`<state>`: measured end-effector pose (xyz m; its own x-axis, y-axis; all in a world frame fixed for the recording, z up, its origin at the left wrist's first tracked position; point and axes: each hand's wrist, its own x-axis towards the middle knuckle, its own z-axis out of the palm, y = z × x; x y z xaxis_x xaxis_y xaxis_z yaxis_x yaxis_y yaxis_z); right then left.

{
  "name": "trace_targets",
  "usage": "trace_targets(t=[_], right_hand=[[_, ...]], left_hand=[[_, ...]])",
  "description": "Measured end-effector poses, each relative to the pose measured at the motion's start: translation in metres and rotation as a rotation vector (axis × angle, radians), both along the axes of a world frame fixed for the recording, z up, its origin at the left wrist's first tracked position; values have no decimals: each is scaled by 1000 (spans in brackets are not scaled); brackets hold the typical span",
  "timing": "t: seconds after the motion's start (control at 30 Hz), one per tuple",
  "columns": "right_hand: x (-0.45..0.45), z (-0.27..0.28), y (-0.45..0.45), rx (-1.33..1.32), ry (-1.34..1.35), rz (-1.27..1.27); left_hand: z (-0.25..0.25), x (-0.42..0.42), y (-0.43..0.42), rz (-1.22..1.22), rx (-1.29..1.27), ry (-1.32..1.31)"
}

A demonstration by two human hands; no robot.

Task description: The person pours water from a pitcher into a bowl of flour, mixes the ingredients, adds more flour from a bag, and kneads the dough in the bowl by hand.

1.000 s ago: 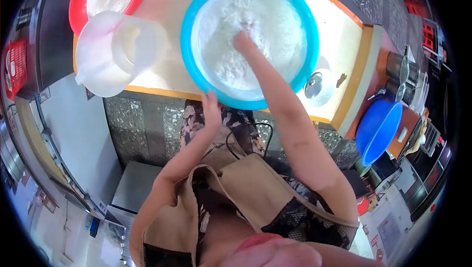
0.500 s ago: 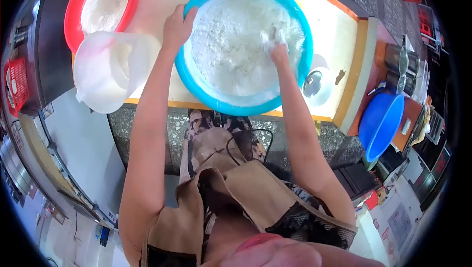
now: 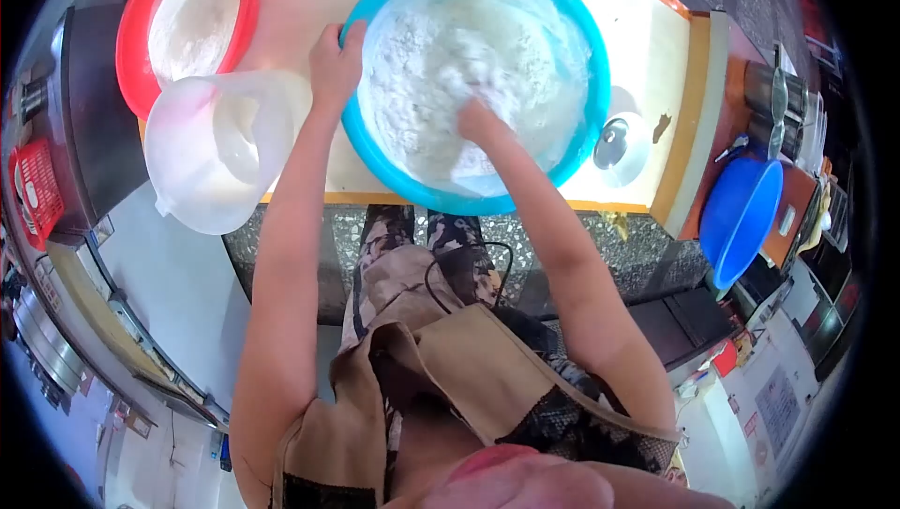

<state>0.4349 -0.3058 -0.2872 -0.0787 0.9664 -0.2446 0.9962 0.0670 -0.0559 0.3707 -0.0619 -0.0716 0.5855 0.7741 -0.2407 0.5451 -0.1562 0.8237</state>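
- White, floury mix [image 3: 408, 68] lies in the teal basin [image 3: 601, 87] on the table [image 3: 295, 3]; even strokes reaching its edges should blend it best.
- Right hand [image 3: 476, 119] is in the mix; its blurred fingers' state I cannot tell.
- Left hand [image 3: 335, 64] grasps the teal basin, a sound brace against spinning.

"How many basins [image 3: 600, 87]?"
"Three."
"And hands [image 3: 336, 68]?"
"Two."
"Jugs [image 3: 187, 148]?"
"Just one."
"Lids [image 3: 619, 148]?"
"One."
"Baskets [image 3: 39, 188]?"
"One for certain; perhaps more at the dim right edge, too blurred to count."
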Motion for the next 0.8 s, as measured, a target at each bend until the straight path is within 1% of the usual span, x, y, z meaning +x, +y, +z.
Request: trace_targets(t=[0.07,0.13,0.2,0.23,0.27,0.33,0.37,0.43,0.47,0.5,0.53,0.57,0.6,0.63,0.67,0.7,0.77,0.8], right_hand=[[27,-9,7,236,-135,-241],[49,-23,14,467,-266,-505],[66,-22,18,697,-419,-769],[64,55,37,393,69,-926],[62,140,59,73,444,-1159],[55,29,45,-139,386,-1012],[52,-24,39,-232,362,-929],[21,71,34,314,370,-913],[4,127,33,563,341,-859],[0,161,28,559,338,-859],[1,190,19,514,396,-898],[4,203,13,472,453,-935],[8,206,8,474,450,-933],[11,207,4,491,460,-1136],[14,207,-1,503,467,-1338],[21,201,-3,501,465,-1333],[49,177,4,599,419,-1368],[67,162,8,503,374,-1270]], left_hand=[[2,-14,-10,38,10,6],[7,-30,-31,175,-51,-7],[11,-52,-59,277,-134,-4],[0,-65,-80,360,-162,-88],[-11,-79,-101,444,-191,-172],[-6,-98,-141,504,-293,-246],[-1,-103,-147,498,-297,-247],[4,-107,-153,452,-272,-231],[2,-105,-135,355,-183,-188],[4,-97,-108,249,-103,-85],[7,-84,-80,141,-20,16],[5,-67,-55,47,134,55],[4,-50,-37,-45,289,92],[8,-36,-26,-42,287,91],[13,-24,-16,-102,261,98],[15,-17,-11,-161,237,104],[14,-16,-8,-165,244,93],[12,-17,-8,-179,249,90]])
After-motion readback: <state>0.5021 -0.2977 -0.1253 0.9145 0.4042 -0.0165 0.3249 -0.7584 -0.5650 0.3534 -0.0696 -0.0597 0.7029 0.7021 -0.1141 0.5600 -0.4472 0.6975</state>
